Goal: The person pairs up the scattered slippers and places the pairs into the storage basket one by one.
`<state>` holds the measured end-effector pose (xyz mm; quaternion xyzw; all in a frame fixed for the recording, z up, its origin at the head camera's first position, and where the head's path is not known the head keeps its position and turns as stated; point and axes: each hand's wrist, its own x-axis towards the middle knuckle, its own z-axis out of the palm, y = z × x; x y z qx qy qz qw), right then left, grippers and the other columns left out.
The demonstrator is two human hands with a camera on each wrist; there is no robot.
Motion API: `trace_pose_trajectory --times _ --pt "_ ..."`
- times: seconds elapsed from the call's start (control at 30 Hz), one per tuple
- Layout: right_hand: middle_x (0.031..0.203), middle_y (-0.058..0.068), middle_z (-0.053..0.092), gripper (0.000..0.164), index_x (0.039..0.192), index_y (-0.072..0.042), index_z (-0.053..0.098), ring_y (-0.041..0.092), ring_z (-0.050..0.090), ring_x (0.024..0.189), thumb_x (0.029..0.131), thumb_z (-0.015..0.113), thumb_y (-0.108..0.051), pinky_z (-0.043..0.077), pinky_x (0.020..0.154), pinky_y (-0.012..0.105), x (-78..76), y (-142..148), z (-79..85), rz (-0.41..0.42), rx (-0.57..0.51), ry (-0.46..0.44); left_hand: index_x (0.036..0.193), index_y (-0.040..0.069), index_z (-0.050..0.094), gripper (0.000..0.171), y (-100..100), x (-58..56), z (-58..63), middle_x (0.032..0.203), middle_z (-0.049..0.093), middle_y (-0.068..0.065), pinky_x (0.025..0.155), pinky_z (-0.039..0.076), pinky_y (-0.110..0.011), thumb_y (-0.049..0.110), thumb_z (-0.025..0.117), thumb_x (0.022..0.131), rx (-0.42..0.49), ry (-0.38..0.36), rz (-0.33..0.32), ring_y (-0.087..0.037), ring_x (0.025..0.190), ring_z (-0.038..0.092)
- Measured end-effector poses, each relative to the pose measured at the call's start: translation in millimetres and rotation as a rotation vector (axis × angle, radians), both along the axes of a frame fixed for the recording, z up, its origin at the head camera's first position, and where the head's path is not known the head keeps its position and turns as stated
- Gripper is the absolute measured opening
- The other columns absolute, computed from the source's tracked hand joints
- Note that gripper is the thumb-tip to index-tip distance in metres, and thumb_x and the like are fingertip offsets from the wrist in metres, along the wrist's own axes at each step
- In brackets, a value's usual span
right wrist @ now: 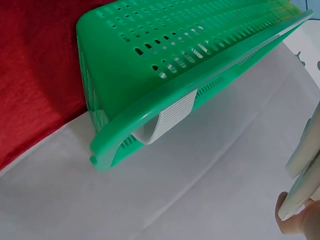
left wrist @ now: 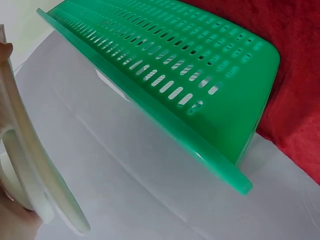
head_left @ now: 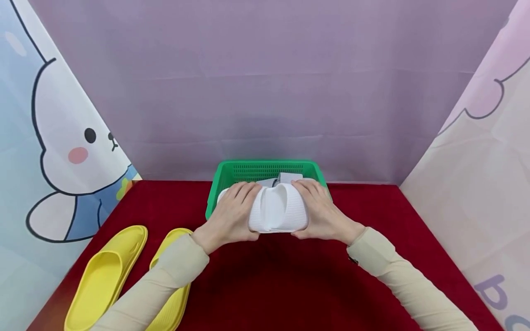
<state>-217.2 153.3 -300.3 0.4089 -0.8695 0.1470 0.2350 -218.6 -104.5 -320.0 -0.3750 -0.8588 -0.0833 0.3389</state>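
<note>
Both hands hold white slippers [head_left: 278, 209] with ribbed surfaces, up in front of the green basket. My left hand [head_left: 233, 209] grips their left side, fingers over the top and thumb beneath. On the right side my right hand [head_left: 319, 211] grips them the same way. Pale slipper edges [left wrist: 40, 165] cross the left margin of the left wrist view. In the right wrist view, a fingertip [right wrist: 290, 215] presses against the slipper edge at the lower right. Fingers and slippers hide much of the basket's front.
The green basket [head_left: 268, 163] stands against the lilac back cloth [head_left: 269, 92], with white ribbed pieces [right wrist: 172, 117] inside. Two yellow slippers [head_left: 93, 289] lie at the left on the red cloth [head_left: 290, 285], one partly under the left sleeve. Printed cloth walls rise at both sides.
</note>
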Motion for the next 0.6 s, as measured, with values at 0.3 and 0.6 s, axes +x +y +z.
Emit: trace_pose_trajectory --times 0.3,0.6 --pt "0.132 0.012 0.038 0.11 0.137 -0.003 0.027 0.028 0.033 0.122 0.051 0.085 -0.039 0.035 0.093 0.051 0.3 -8 -2.2 -0.006 0.006 -0.045 0.127 0.001 0.042 0.1 1 -2.2 -3.2 0.122 0.051 -0.012 0.101 0.037 -0.04 0.053 0.074 0.048 0.006 0.015 -0.024 -0.027 0.111 0.047" --pt "0.132 0.013 0.038 0.11 0.137 0.0 0.028 0.029 0.032 0.121 0.05 0.085 -0.039 0.036 0.092 0.05 0.2 -12 -7.4 -0.017 0.001 -0.047 0.125 0.0 0.044 0.099 2 -5.9 -7.9 0.12 0.052 -0.013 0.099 0.038 -0.04 0.052 0.074 0.046 0.013 0.037 -0.044 -0.027 0.109 0.048"
